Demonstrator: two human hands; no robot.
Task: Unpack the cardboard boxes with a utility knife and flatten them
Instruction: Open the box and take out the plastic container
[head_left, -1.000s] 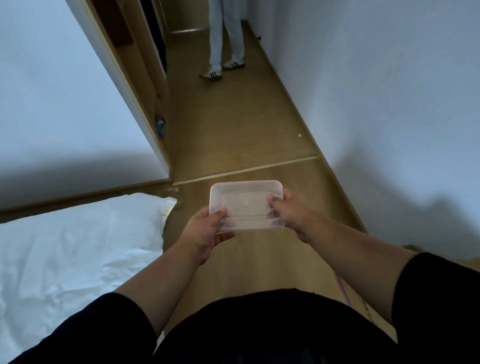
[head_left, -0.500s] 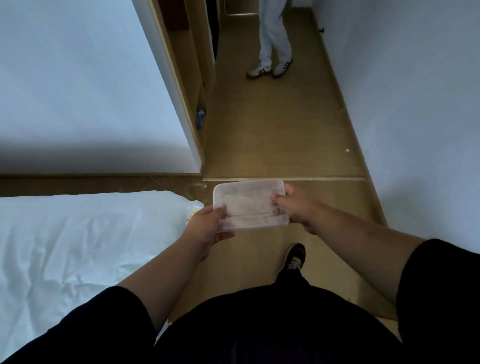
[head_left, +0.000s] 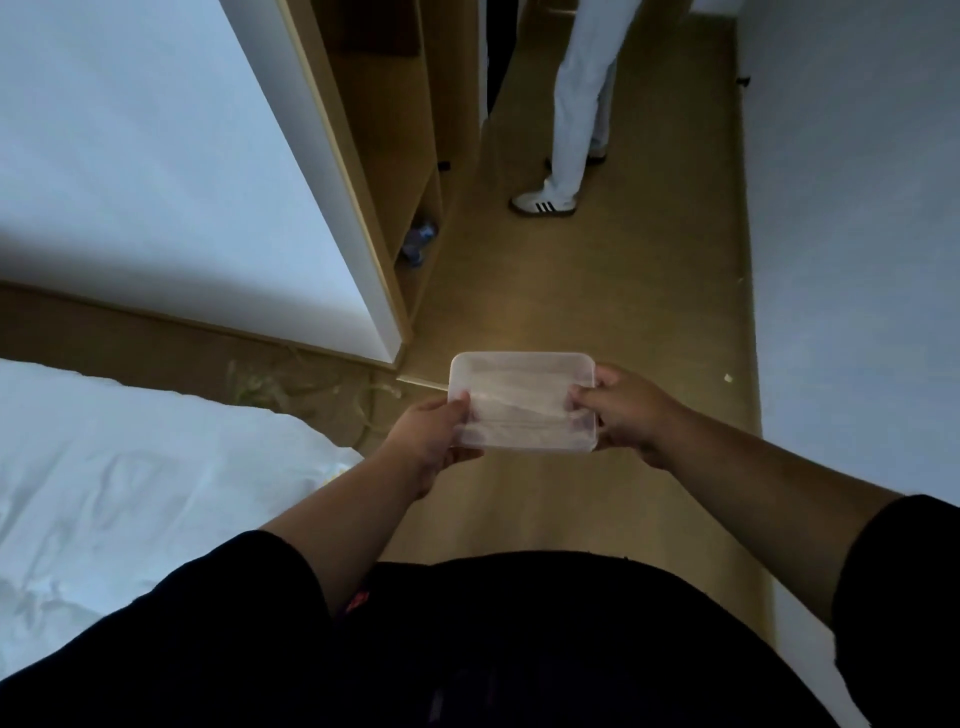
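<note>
A translucent white plastic container (head_left: 519, 395), flat and rectangular with rounded corners, is held level in front of me above the wooden floor. My left hand (head_left: 431, 439) grips its left end, thumb on top. My right hand (head_left: 621, 408) grips its right end, thumb over the rim. No cardboard box and no utility knife are in view.
A bed with white bedding (head_left: 130, 478) lies at the left. A white wall panel with a wooden shelf unit (head_left: 395, 171) stands ahead on the left. A person in white trousers and striped sneakers (head_left: 561, 171) stands in the narrow hallway. A white wall (head_left: 857, 234) runs along the right.
The view has swung and moved forward toward the hallway; the standing person now appears closer. Both hands keep the same hold on the container.
</note>
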